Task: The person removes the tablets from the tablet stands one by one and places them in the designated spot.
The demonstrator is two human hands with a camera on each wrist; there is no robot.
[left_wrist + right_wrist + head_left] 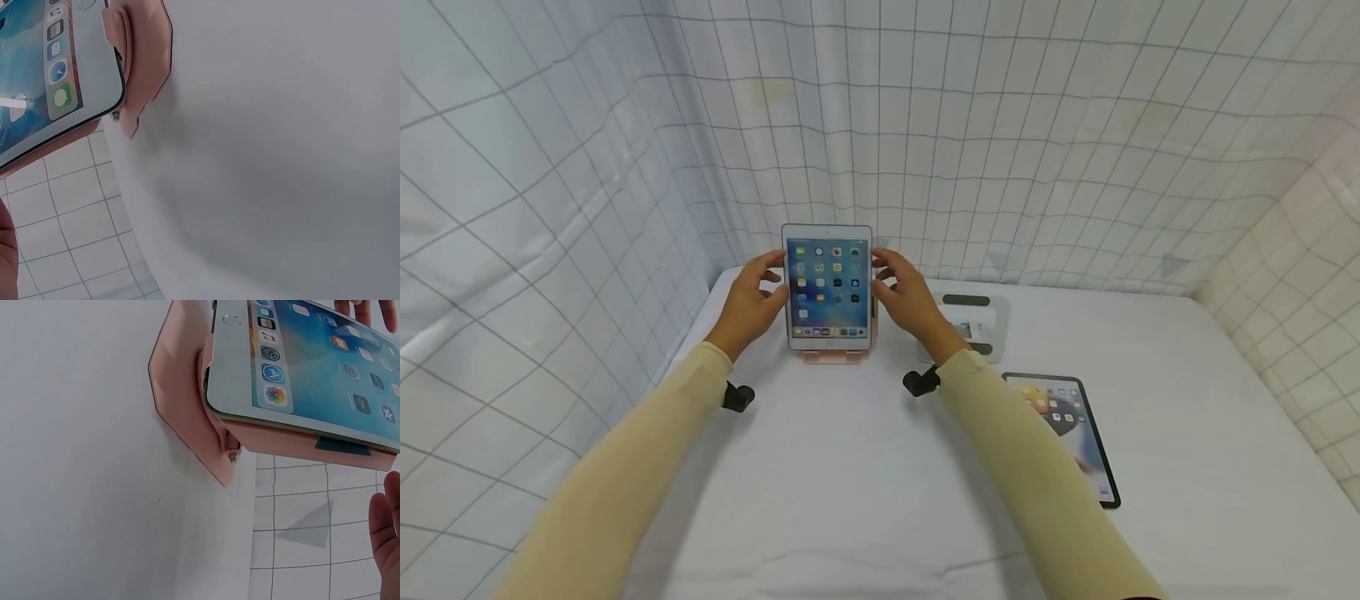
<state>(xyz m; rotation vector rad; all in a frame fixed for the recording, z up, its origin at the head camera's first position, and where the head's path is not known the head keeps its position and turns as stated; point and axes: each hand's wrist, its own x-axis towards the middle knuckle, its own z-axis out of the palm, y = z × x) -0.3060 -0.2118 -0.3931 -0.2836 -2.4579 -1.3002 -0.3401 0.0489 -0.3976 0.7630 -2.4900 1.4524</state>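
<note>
A white-framed tablet (827, 287) with its screen lit leans upright on a pink folding stand (832, 358). The stand's base (181, 381) and lower lip show in both wrist views. My left hand (752, 296) is at the tablet's left side, fingers loosely bent. At its right side is my right hand (913, 296), fingers parted. In the right wrist view, a gap separates the right fingers (382, 525) from the tablet and stand. The left wrist view shows only a bit of the left hand (6, 256), apart from the tablet's edge.
A pale flat piece with two dark strips (966, 300) lies behind the right wrist. A dark-framed tablet (1086, 442), screen lit, lies flat, partly hidden by the right sleeve. White gridded curtains (955, 142) border the white table (1180, 400) behind and at the sides.
</note>
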